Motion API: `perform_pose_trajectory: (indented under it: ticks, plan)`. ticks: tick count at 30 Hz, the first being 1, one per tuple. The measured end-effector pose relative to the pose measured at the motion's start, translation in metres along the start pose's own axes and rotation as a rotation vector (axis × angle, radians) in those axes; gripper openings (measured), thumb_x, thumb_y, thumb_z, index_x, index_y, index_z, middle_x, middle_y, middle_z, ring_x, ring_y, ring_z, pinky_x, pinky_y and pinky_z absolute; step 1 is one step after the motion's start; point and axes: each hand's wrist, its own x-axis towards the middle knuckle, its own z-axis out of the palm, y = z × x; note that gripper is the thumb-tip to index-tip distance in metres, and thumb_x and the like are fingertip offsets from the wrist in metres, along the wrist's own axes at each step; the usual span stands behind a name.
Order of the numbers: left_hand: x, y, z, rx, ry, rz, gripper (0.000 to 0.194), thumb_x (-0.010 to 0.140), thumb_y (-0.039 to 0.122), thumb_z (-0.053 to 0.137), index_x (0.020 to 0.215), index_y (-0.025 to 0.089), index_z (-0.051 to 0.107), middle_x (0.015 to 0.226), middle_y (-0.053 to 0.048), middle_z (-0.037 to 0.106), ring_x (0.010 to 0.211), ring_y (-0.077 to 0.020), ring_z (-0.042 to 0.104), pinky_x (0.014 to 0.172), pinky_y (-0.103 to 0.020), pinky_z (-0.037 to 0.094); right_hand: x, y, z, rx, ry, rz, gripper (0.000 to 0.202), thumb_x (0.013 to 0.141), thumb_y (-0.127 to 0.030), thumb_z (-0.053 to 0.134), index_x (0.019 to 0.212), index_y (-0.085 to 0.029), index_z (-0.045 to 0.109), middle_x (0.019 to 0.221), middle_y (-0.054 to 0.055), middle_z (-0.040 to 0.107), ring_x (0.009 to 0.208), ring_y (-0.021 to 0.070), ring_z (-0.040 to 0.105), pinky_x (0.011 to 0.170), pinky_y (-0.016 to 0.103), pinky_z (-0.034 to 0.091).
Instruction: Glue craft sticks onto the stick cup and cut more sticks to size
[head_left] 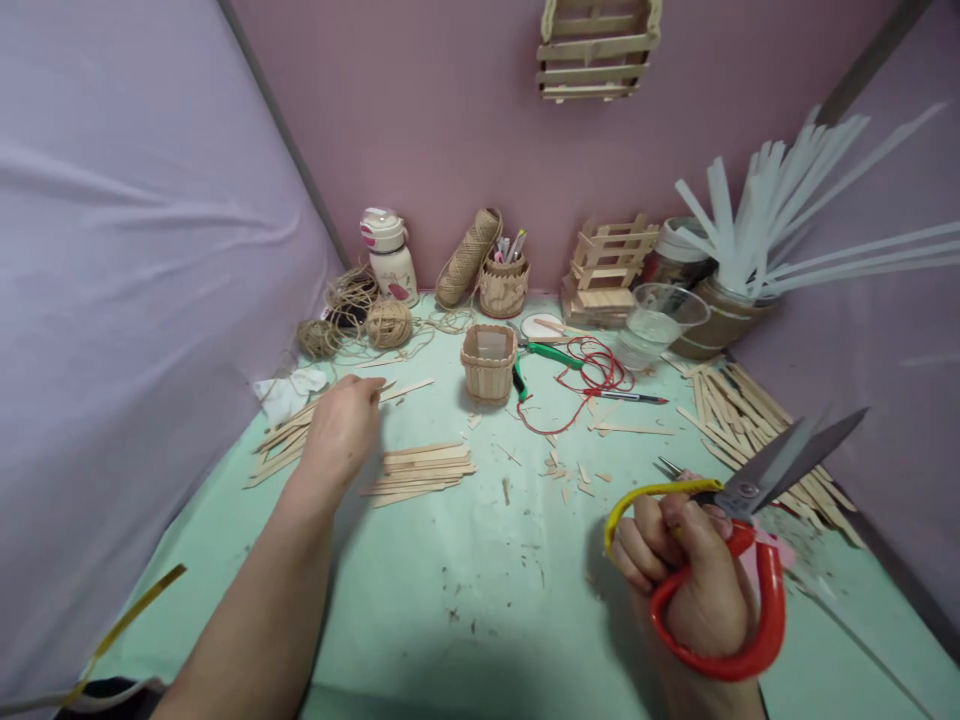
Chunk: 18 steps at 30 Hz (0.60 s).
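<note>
- Nearest the camera, the left forearm (262,590) slanted away over the counter (390,610), ending in the left hand (341,430) at the loose sticks (281,445).
- That hand's fingers (373,388) were drawn close together near a thin stick (409,390); whether they had hold of it, I could not tell. Neighbouring pieces could have come along or scattered, since they overlapped.
- Just right of the left wrist, the row of sticks (424,473) could have been knocked askew by a sideways sweep of that arm. Its long axis ran left to right.
- Mid-counter, the small wooden basket (489,375) stood upright, with red cord (600,365) looped to its right; a snagged loop could have dragged the pen (626,397) beside it.
- At right, the right hand (690,560) was wrapped around the handles of the scissors (748,489), seemingly raised above the counter. Their 2 blades looked slightly parted, so a careless wrist turn could have nicked skin or caught the right-hand pile (739,415).
- Scissors' long axis: slantwise, handles near the person, tips pointing away and to the right.
</note>
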Motion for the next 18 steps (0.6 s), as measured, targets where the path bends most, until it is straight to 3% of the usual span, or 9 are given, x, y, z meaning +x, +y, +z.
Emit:
perform_pose_trajectory:
  ticks: [2,3,6,8,9,18]
  plan:
    - [-0.001,0.000,0.003,0.091,0.072,-0.019,0.041,0.083,0.024,0.045,0.118,0.013,0.062,0.121,-0.019,0.058,0.112,-0.0351,0.052,0.092,-0.048,0.040,0.000,0.001,-0.001,-0.004,-0.013,0.012,0.043,0.084,-0.030,0.057,0.052,-0.020,0.031,0.049,-0.009,0.019,0.038,0.0060,0.010,0.033,0.019,0.012]
    - [-0.003,0.003,0.005,0.073,0.052,0.024,0.039,0.082,0.025,0.047,0.117,0.014,0.063,0.121,-0.018,0.057,0.112,-0.0339,0.052,0.093,-0.046,0.039,-0.001,0.001,-0.001,-0.013,-0.016,0.018,0.043,0.084,-0.031,0.058,0.051,-0.020,0.031,0.049,-0.009,0.019,0.038,0.0059,0.010,0.033,0.019,0.012]
    - [-0.012,0.019,0.009,-0.125,-0.258,0.257,0.025,0.078,0.023,0.051,0.096,0.019,0.068,0.102,-0.008,0.064,0.094,-0.0230,0.059,0.083,-0.033,0.044,-0.001,0.001,0.000,-0.029,-0.016,0.023,0.044,0.082,-0.034,0.060,0.052,-0.020,0.031,0.049,-0.010,0.019,0.038,0.0058,0.010,0.033,0.019,0.012]
    - [-0.017,0.028,0.012,-0.182,-0.436,0.321,0.016,0.074,0.021,0.052,0.082,0.021,0.066,0.089,-0.004,0.065,0.081,-0.0188,0.058,0.070,-0.028,0.043,-0.002,0.001,0.001,-0.027,-0.011,0.026,0.046,0.081,-0.035,0.061,0.052,-0.020,0.030,0.050,-0.010,0.018,0.039,0.0058,0.010,0.033,0.019,0.012]
    - [-0.019,0.031,0.013,-0.173,-0.469,0.322,0.014,0.072,0.019,0.051,0.078,0.021,0.064,0.085,-0.003,0.064,0.077,-0.0183,0.057,0.066,-0.028,0.042,-0.002,0.001,0.001,-0.025,-0.004,0.023,0.046,0.081,-0.035,0.062,0.052,-0.020,0.029,0.050,-0.010,0.018,0.039,0.0058,0.010,0.034,0.018,0.011]
    - [-0.018,0.028,0.022,-0.155,-0.509,0.280,0.013,0.072,0.017,0.045,0.075,0.020,0.057,0.079,-0.004,0.061,0.073,-0.0187,0.052,0.062,-0.029,0.035,-0.002,0.001,0.004,-0.030,0.014,0.028,0.046,0.079,-0.034,0.064,0.054,-0.020,0.028,0.050,-0.010,0.019,0.039,0.0056,0.009,0.034,0.017,0.012]
